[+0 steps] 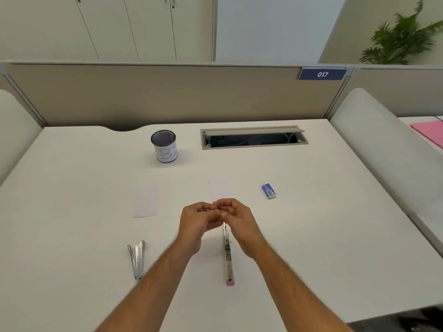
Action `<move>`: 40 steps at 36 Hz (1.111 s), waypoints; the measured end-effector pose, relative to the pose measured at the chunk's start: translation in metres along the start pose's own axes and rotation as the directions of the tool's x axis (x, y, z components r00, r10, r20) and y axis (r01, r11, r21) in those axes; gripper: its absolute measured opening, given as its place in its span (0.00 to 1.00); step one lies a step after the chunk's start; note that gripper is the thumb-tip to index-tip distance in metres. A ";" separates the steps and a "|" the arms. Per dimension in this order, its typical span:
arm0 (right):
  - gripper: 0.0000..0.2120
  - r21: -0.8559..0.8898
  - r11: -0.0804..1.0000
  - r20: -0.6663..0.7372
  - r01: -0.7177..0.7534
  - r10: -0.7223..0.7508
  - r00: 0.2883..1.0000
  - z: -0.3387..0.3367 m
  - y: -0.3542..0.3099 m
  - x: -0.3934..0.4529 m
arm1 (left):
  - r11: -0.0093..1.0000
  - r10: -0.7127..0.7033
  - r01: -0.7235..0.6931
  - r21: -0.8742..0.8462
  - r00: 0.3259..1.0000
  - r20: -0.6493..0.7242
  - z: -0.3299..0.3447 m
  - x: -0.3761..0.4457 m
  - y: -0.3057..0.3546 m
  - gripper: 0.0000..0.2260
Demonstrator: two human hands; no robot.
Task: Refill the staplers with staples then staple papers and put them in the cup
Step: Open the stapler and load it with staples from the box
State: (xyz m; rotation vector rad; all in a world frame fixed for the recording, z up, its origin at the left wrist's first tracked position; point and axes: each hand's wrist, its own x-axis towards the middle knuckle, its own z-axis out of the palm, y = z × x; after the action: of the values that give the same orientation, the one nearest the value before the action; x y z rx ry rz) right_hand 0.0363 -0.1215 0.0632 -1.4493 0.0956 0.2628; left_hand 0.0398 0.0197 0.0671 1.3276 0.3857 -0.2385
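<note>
Early refill stage: both hands (217, 218) pinch something small, likely staples, above open stapler (228, 257). Second stapler (137, 258), papers (146, 202), cup (164, 146) untouched.

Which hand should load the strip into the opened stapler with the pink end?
Probably right. Both hands pinch something tiny, too small to identify. The open stapler lies right under the right hand; the left hand sits farther left.

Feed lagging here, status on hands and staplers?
Left hand and right hand together, pinching something small, likely staples. Pink stapler open beneath them; silver stapler untouched. Cup unobstructed.
</note>
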 end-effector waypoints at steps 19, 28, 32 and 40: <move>0.09 -0.739 0.661 0.101 0.130 -0.083 0.991 -0.037 -0.004 0.012 | 0.966 -0.116 0.102 0.237 0.992 0.046 0.010 0.023 -0.011 0.14; 0.10 -0.824 0.550 0.135 0.139 -0.047 0.990 -0.044 0.011 0.015 | 0.925 -0.131 0.137 0.354 0.991 -0.041 0.009 0.024 -0.020 0.10; 0.10 -0.849 0.518 0.130 0.101 0.020 0.991 -0.047 0.021 0.016 | 0.868 -0.077 0.125 0.481 0.990 -0.118 0.005 0.025 -0.027 0.06; 0.10 -0.852 0.513 0.154 0.101 0.060 0.986 -0.046 0.034 0.015 | 0.828 -0.085 0.134 0.544 0.990 -0.114 0.010 0.020 -0.039 0.06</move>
State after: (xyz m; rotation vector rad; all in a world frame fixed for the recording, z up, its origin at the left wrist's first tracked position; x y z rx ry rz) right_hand 0.0466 -0.1617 0.0211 -2.4382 -0.2361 0.4483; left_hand 0.0443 0.0017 0.0262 1.8945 0.4877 -0.4133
